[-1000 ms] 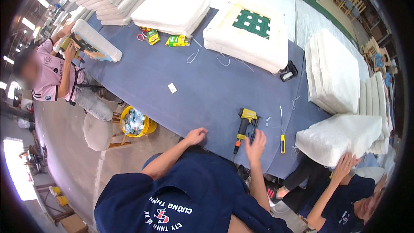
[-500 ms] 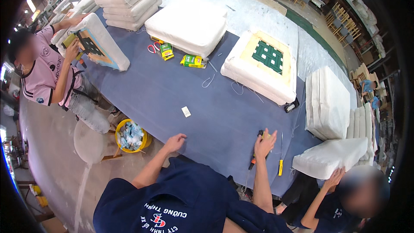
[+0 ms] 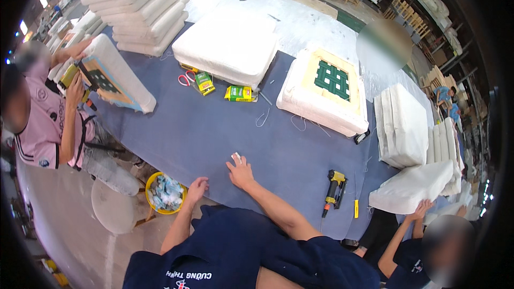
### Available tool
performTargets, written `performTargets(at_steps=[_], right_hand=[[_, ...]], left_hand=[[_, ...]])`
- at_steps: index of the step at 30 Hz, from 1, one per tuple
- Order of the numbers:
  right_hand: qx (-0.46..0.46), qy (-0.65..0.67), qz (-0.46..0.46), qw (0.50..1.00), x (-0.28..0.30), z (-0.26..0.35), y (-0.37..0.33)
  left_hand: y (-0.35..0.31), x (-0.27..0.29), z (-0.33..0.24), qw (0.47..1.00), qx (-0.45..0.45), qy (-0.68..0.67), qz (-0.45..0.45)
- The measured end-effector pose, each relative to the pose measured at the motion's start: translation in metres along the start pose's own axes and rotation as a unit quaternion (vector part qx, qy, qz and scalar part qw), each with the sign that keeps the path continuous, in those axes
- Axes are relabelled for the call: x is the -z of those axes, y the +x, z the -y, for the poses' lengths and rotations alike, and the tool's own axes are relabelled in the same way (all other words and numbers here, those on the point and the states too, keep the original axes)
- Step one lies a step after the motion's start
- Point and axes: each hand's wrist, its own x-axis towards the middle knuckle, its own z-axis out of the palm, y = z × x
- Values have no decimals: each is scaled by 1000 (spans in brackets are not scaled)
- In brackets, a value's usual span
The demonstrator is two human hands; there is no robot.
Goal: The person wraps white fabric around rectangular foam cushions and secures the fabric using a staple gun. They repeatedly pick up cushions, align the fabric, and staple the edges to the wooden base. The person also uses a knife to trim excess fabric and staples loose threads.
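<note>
So the biggest thing around was the blue-grey table, with a tall stack of white cushions at its far left and a person in a pink shirt working on a padded seat at that end. A bit smaller was the cushion with green webbing, lying webbing side up toward the back. Then the yellow bucket of scraps down on the floor, and a yellow-and-black staple gun lying on the right part of the table, nobody touching it. Next size down, the hands: the left hand hung by the near table edge, close to the bucket, loosely curled with nothing showing in it. The right hand reached across the front of the body, fingers spread low over the table. Smallest of all was the white slip, at those fingertips, mostly covered by them. Couldn't tell if it was pinched or just touched, sorry. My guess is it was thin card or paper: next to no weight, easy to bend, and likely to skate around if pressed flat. I'd have lifted one edge with a nail, then pinched a corner with the thumb.
</note>
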Motion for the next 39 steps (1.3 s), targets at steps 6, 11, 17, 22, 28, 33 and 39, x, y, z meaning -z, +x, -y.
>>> performTargets(at_steps=[6,11,17,22,28,33,39], right_hand=[[-14,-23,-52,998,-11,-70,-49],[-232,-10,-116,966,3,-152,-140],[-417,68,-252,871,28,-167,-256],[-514,124,-294,796,-7,-118,-342],[-604,153,-322,713,-32,-72,-353],[-579,215,-359,700,-38,-79,-339],[-488,232,-485,687,4,-129,-321]], left_hand=[[66,0,-47,997,-37,70,-2],[192,-37,-170,984,-155,68,57],[367,-38,-277,891,49,-444,84],[442,-79,-377,881,155,-436,103],[494,-96,-401,948,157,-273,40],[482,-89,-381,915,164,-358,93],[413,-45,-379,893,9,-446,59]])
